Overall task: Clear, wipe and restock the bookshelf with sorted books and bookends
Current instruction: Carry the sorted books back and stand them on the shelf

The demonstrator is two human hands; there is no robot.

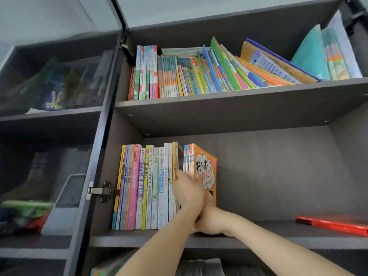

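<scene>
We found the left hand flat, fingers straight, against the upright row, apparently steadying it. The right hand (grip hidden; we could not tell its state) sat at the foot of the orange-covered books on the middle shelf. Above and beyond, the upper shelf held thin books, many slumped.

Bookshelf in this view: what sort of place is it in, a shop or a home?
Likely a home, perhaps a child's room: dark bookcase, colourful children's books, toys behind a glass door.
</scene>
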